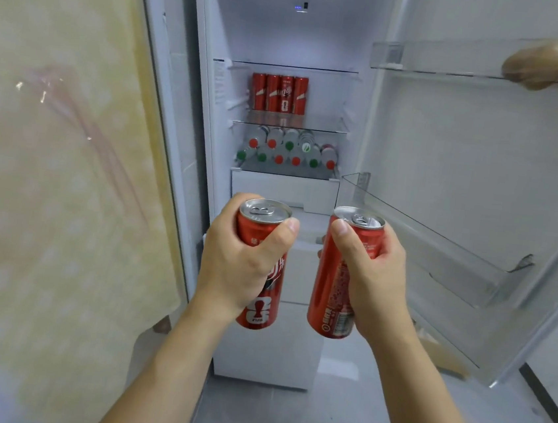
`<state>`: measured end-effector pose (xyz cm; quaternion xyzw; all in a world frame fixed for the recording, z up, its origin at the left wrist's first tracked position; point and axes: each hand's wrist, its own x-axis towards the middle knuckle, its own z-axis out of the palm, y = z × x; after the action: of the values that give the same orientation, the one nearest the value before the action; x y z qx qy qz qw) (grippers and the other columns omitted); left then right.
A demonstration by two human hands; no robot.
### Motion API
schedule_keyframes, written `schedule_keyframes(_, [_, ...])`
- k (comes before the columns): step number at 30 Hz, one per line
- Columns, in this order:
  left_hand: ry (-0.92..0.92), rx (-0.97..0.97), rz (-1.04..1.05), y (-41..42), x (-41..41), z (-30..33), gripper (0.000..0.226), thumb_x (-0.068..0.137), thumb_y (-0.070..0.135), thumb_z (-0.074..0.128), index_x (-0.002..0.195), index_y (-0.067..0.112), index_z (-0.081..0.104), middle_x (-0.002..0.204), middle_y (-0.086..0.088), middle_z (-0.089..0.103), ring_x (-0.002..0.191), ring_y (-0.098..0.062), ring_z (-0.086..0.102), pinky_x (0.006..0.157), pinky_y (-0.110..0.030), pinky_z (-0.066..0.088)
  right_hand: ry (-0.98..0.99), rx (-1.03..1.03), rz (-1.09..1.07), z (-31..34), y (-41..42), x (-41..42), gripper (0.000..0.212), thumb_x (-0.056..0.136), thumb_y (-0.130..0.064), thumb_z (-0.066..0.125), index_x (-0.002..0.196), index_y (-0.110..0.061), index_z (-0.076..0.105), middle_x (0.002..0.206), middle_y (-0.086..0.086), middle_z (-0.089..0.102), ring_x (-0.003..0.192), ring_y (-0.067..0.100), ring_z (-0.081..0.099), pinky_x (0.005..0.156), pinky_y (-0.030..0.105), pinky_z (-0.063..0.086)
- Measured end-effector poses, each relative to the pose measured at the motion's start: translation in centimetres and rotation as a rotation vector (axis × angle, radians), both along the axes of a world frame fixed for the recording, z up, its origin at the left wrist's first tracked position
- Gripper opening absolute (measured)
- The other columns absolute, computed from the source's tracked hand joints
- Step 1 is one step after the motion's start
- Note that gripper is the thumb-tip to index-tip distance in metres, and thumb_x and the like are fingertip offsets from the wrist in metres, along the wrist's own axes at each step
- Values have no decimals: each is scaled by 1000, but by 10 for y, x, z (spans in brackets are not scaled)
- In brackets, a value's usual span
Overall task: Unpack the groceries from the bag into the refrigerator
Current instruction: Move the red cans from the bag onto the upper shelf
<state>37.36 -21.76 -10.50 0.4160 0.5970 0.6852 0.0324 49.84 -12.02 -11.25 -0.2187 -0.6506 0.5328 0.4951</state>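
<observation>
Both of my forearms filled the bottom of the head view, each ending in a fist round a tall red soda can. Left hand (241, 259) had fingers and thumb curled about the left can (259, 268); right hand (372, 276) gripped the right can (334, 279) the same way. Both cans stood nearly upright, pull-tab tops up, long axes vertical and tipped slightly toward each other at the top, slim, glossy and undented (as far as I could tell).

Straight ahead and above the hands, in the open refrigerator (299, 41), four matching cans (279, 93) stood in a row on a glass shelf (290, 121). Free shelf lay either side of that row, so I judged each can could go forward and up, neither hand plainly nearer. Below lay bottles (287, 150) on their sides.
</observation>
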Motion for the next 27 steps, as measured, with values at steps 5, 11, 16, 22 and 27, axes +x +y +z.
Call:
schedule_keyframes(5, [14, -7, 2, 4, -18, 4, 38, 68, 54, 69, 88, 23, 62, 80, 2, 68, 74, -21, 69, 70, -47, 60, 6, -27, 14, 3, 8, -22, 46, 61, -64, 69, 97, -36, 64, 92, 3, 72, 84, 23, 71, 80, 46, 59])
schedule_keyframes(11, [22, 22, -9, 16, -60, 12, 33, 68, 50, 70, 86, 23, 63, 80, 4, 68, 74, -18, 69, 69, -44, 59, 29, -19, -2, 11, 15, -70, 30, 63, -61, 70, 86, -43, 65, 90, 5, 72, 83, 27, 70, 79, 52, 58])
schedule_keyframes(16, [23, 77, -22, 25, -105, 21, 34, 68, 48, 71, 87, 21, 64, 81, 0, 69, 74, -24, 69, 71, -50, 58, 33, -2, 16, 17, 22, -115, 27, 62, -63, 69, 84, -50, 64, 90, 1, 72, 84, 24, 71, 80, 51, 59])
schedule_keyframes(22, [-13, 99, -15, 47, -148, 30, 35, 67, 51, 71, 88, 24, 63, 80, 5, 69, 76, -20, 69, 71, -45, 60, 43, 1, -2, 27, 45, -154, 44, 62, -63, 69, 98, -39, 64, 93, 0, 72, 84, 21, 72, 77, 45, 60])
schedule_keyframes(27, [-46, 93, -34, 77, -168, 27, 31, 69, 51, 71, 87, 26, 63, 81, 2, 69, 78, -23, 69, 73, -51, 59, 67, -29, -26, 28, 75, -172, 44, 61, -61, 71, 97, -36, 66, 94, 4, 72, 86, 26, 71, 78, 50, 59])
